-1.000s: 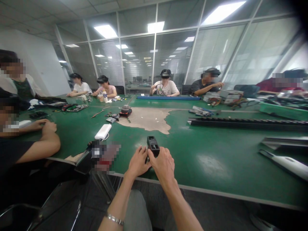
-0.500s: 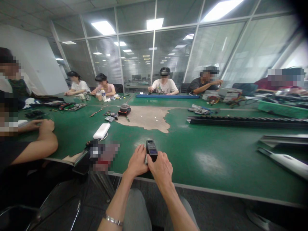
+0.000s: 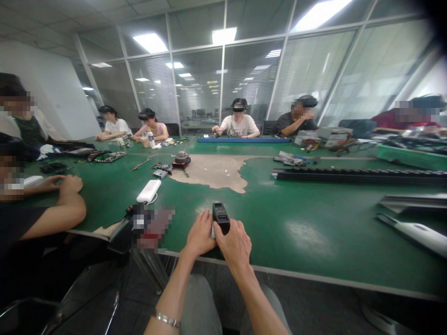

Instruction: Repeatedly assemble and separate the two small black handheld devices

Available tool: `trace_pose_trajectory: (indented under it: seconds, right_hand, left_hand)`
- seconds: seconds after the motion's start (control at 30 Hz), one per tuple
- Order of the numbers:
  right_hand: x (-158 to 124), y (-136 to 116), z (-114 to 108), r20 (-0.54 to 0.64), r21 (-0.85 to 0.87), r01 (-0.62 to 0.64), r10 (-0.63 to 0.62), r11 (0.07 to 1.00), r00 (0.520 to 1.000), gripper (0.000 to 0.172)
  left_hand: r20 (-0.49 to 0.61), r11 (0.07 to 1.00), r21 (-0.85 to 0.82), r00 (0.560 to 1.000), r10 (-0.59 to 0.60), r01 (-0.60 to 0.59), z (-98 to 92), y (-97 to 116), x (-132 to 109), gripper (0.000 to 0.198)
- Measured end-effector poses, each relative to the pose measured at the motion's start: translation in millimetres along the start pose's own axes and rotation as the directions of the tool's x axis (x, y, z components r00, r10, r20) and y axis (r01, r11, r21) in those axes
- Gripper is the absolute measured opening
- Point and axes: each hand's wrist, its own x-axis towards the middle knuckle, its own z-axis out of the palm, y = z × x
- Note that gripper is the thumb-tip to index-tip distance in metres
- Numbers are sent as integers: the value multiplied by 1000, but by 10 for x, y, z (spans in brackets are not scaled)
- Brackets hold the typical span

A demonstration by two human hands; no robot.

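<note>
A small black box-shaped device (image 3: pixel 220 213) with a little dark screen and small buttons or slots stands near the front edge of the green table (image 3: pixel 272 223). My left hand (image 3: pixel 200 233) is closed against its left side, with the fingertips partly hidden. From the right, my right hand (image 3: pixel 235 243) grips it, the thumb lying along the near face and the fingers curled round the far side. A small pale piece shows between my left hand and the device; what it is I cannot make out.
A white power bank (image 3: pixel 148 191) with a cable lies left of my hands. Beyond are a bare brown patch (image 3: pixel 216 170) and a black-and-red part (image 3: pixel 181 160). Long black rails (image 3: pixel 349 175) and a white tool-like object (image 3: pixel 415 231) lie right. Co-workers sit around the table.
Both my hands keep their hold on the device, with hardly any movement. The view has shifted slightly. Across the table, a co-worker in dark clothing has brought a hand back towards the head.
</note>
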Motion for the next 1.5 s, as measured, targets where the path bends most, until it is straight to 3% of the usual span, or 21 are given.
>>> trace_pose_trajectory:
  seconds: [0.2, 0.33, 0.63, 1.13, 1.27, 1.43, 1.5]
  right_hand:
    - [121, -39, -227, -113, 124, 50, -36, 991, 993, 43]
    - [209, 115, -318, -178, 158, 40, -11, 987, 984, 47]
    - [242, 676, -153, -132, 47, -87, 93, 995, 987, 42]
    - [186, 720, -74, -100, -127, -78, 66, 989, 993, 44]
    - [173, 756, -45, -120, -120, -55, 41, 991, 992, 47]
    - [164, 786, -32, -183, -80, -34, 19, 996, 983, 63]
    - [166, 788, -32, -170, -65, -32, 20, 997, 985, 60]
  left_hand:
    - [16, 999, -29, 1000, -24, 24, -4, 8, 7, 72]
    - [17, 999, -21, 999, -39, 39, 6, 0, 10, 78]
    - [40, 999, -11, 998, -49, 49, -5, 9, 12, 74]
    - [24, 999, -37, 999, -24, 25, -41, 28, 17, 65]
    - [22, 998, -52, 1000, -19, 20, -44, 23, 8, 63]
    - [9, 998, -66, 1000, -7, 8, -48, 14, 2, 59]
    - [2, 997, -72, 1000, -9, 9, -43, 6, 7, 56]
